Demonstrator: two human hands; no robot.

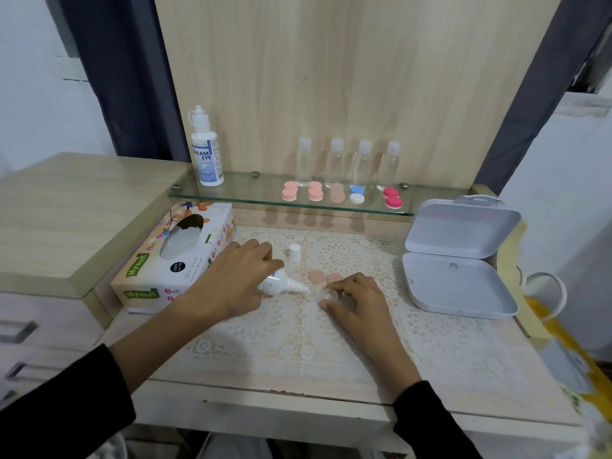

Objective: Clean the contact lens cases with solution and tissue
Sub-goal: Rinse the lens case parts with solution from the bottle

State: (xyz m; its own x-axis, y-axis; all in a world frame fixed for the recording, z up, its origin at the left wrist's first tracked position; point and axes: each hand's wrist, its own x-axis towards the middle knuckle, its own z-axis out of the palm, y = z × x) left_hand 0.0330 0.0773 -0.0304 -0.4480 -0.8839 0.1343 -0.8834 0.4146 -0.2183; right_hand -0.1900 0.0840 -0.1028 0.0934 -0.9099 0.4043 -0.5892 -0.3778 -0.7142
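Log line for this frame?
left hand: grips solution bottle, nozzle at lens case; right hand: pinches lens case; cap, lids: off, on mat

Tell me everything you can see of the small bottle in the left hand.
The small bottle is white plastic with faint blue print. Its cap is off; a white cap stands on the lace mat behind it. The left hand grips its body, hiding the base. It is tipped nearly level above the mat, narrow nozzle pointing right at the clear lens case held by the right hand. Any liquid flow cannot be seen.
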